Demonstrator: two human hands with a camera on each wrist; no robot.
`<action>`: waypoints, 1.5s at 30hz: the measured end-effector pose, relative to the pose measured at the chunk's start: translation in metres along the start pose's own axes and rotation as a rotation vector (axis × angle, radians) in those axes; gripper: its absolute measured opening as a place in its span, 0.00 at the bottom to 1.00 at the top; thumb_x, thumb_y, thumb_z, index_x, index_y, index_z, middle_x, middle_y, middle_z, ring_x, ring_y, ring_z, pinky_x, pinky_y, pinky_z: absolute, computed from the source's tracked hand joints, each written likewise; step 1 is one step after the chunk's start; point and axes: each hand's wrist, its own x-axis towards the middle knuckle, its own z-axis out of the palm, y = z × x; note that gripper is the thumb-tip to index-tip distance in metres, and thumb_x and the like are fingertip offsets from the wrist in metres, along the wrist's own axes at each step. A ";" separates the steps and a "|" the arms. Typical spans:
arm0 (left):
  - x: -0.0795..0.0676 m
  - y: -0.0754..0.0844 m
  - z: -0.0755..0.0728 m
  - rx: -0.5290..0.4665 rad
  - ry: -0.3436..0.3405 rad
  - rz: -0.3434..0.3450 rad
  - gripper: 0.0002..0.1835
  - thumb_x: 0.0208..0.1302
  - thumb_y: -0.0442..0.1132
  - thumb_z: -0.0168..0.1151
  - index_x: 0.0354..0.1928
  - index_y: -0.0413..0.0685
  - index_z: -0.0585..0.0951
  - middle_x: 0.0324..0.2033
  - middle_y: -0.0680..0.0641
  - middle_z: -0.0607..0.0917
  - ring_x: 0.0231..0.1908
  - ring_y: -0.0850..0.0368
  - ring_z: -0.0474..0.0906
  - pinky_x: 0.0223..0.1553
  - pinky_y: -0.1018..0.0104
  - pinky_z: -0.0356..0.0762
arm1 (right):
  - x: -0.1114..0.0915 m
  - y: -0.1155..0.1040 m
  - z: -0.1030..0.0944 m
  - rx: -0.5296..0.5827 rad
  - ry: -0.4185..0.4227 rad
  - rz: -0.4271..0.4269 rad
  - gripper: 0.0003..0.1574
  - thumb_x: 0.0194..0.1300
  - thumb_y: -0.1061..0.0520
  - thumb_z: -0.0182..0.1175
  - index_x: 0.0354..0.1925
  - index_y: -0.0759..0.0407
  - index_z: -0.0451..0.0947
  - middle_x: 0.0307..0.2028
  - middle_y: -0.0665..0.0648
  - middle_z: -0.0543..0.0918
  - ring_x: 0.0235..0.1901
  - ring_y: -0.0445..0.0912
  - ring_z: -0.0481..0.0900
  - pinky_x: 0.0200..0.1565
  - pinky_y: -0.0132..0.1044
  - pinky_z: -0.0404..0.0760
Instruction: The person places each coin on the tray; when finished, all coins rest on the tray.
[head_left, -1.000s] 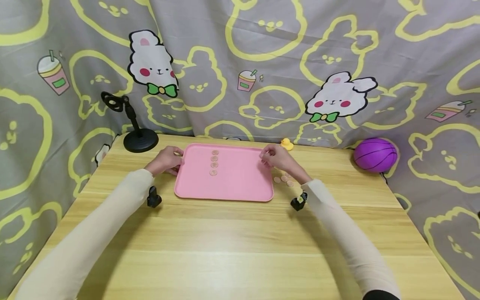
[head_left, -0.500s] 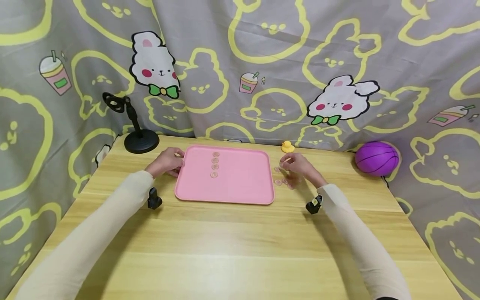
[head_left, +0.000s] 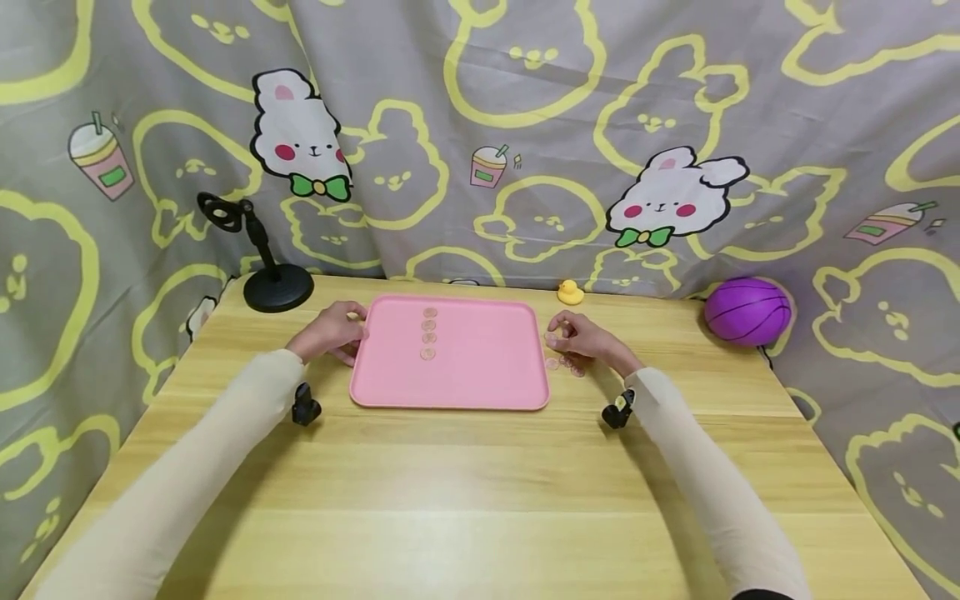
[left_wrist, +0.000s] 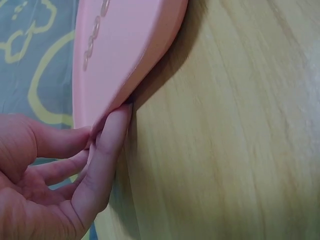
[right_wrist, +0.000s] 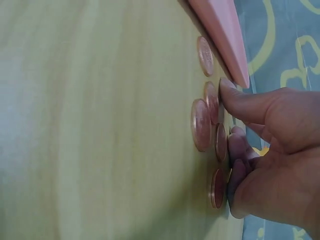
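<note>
A yellow-patterned grey curtain (head_left: 420, 50) backs the pale wooden table (head_left: 450, 500). Beyond the right hand (head_left: 587, 338) sits a small yellow duck (head_left: 570, 292). That hand's fingers curve beside round copper-coloured coins (right_wrist: 201, 125), grip unclear. The left hand (head_left: 330, 328) pinches the rectangular pink tray (head_left: 483, 358), whose long axis runs from hand to hand.

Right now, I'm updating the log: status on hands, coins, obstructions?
Left hand pinches pink tray at edge; right hand at loose coins, grip unclear. Four coins in a row on tray. Yellow duck beyond right hand, likely clear.
</note>
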 end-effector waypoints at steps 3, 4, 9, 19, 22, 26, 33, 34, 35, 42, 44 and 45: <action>-0.002 -0.001 0.002 -0.004 0.002 -0.007 0.28 0.73 0.28 0.52 0.71 0.27 0.62 0.39 0.36 0.83 0.35 0.51 0.85 0.33 0.57 0.90 | 0.000 0.001 0.003 0.021 -0.025 -0.037 0.13 0.77 0.68 0.56 0.54 0.73 0.66 0.25 0.55 0.68 0.13 0.41 0.72 0.16 0.32 0.73; -0.002 -0.002 0.002 -0.003 0.003 -0.008 0.27 0.73 0.28 0.51 0.71 0.27 0.62 0.39 0.36 0.82 0.35 0.51 0.84 0.33 0.57 0.90 | 0.000 0.001 0.004 0.029 -0.023 -0.033 0.13 0.77 0.68 0.56 0.54 0.72 0.66 0.25 0.55 0.68 0.12 0.42 0.72 0.14 0.33 0.73; -0.003 -0.004 0.004 -0.003 0.010 -0.010 0.26 0.74 0.28 0.50 0.71 0.28 0.62 0.40 0.37 0.81 0.34 0.52 0.84 0.33 0.59 0.90 | 0.000 0.001 0.006 0.031 -0.008 -0.021 0.14 0.77 0.67 0.56 0.55 0.72 0.66 0.24 0.56 0.69 0.12 0.42 0.71 0.14 0.32 0.72; -0.003 -0.007 0.006 -0.002 0.016 -0.011 0.26 0.74 0.29 0.51 0.70 0.29 0.63 0.41 0.36 0.81 0.36 0.51 0.84 0.34 0.57 0.91 | 0.002 0.009 0.003 0.001 -0.008 -0.078 0.09 0.75 0.66 0.58 0.50 0.70 0.69 0.21 0.53 0.73 0.11 0.41 0.73 0.14 0.31 0.73; -0.004 -0.006 0.005 -0.007 0.010 -0.003 0.27 0.73 0.28 0.51 0.71 0.27 0.62 0.41 0.35 0.81 0.35 0.51 0.84 0.32 0.58 0.90 | 0.001 0.008 0.003 -0.002 -0.009 -0.052 0.08 0.77 0.65 0.58 0.47 0.68 0.68 0.19 0.54 0.74 0.10 0.41 0.73 0.14 0.32 0.74; -0.002 -0.002 0.005 0.003 0.007 0.002 0.27 0.72 0.27 0.50 0.70 0.24 0.62 0.39 0.35 0.82 0.33 0.52 0.84 0.31 0.58 0.90 | -0.004 0.004 0.007 -0.008 -0.013 -0.006 0.09 0.78 0.65 0.55 0.45 0.68 0.63 0.18 0.55 0.75 0.10 0.41 0.72 0.14 0.33 0.74; 0.000 -0.002 0.006 0.024 0.020 -0.013 0.26 0.72 0.27 0.50 0.69 0.25 0.63 0.38 0.36 0.83 0.32 0.53 0.84 0.31 0.59 0.90 | -0.007 -0.003 0.016 -0.060 0.009 -0.007 0.07 0.78 0.68 0.54 0.44 0.75 0.67 0.19 0.59 0.77 0.11 0.42 0.70 0.15 0.33 0.72; 0.000 -0.002 0.006 0.026 0.022 -0.011 0.26 0.72 0.26 0.50 0.69 0.24 0.63 0.38 0.36 0.83 0.32 0.52 0.84 0.30 0.59 0.90 | -0.007 -0.004 0.016 -0.079 0.013 -0.016 0.07 0.78 0.68 0.54 0.44 0.75 0.69 0.19 0.59 0.77 0.11 0.42 0.70 0.16 0.33 0.72; -0.001 -0.002 0.006 0.030 0.024 -0.009 0.26 0.72 0.26 0.50 0.69 0.24 0.63 0.38 0.36 0.83 0.32 0.52 0.84 0.30 0.59 0.90 | -0.007 -0.005 0.016 -0.096 0.016 -0.020 0.08 0.78 0.67 0.55 0.44 0.75 0.70 0.19 0.59 0.77 0.11 0.42 0.70 0.16 0.33 0.72; 0.001 0.000 0.006 0.049 0.045 0.001 0.25 0.71 0.26 0.49 0.68 0.25 0.65 0.36 0.37 0.83 0.31 0.52 0.85 0.29 0.59 0.90 | -0.005 -0.006 0.008 -0.155 0.108 0.035 0.08 0.77 0.63 0.58 0.43 0.71 0.77 0.26 0.57 0.79 0.19 0.43 0.73 0.23 0.31 0.73; 0.003 0.000 0.006 0.048 0.052 0.007 0.25 0.70 0.25 0.49 0.67 0.24 0.65 0.35 0.37 0.83 0.30 0.52 0.85 0.29 0.59 0.90 | -0.006 -0.008 0.004 -0.205 0.168 0.033 0.09 0.76 0.62 0.60 0.44 0.70 0.81 0.30 0.58 0.82 0.25 0.43 0.75 0.28 0.30 0.73; 0.004 0.001 0.006 0.046 0.057 0.010 0.25 0.69 0.25 0.49 0.67 0.24 0.66 0.34 0.37 0.83 0.30 0.52 0.85 0.29 0.59 0.90 | -0.007 -0.010 0.002 -0.232 0.201 0.027 0.08 0.76 0.62 0.61 0.44 0.69 0.82 0.32 0.59 0.83 0.28 0.43 0.76 0.31 0.30 0.74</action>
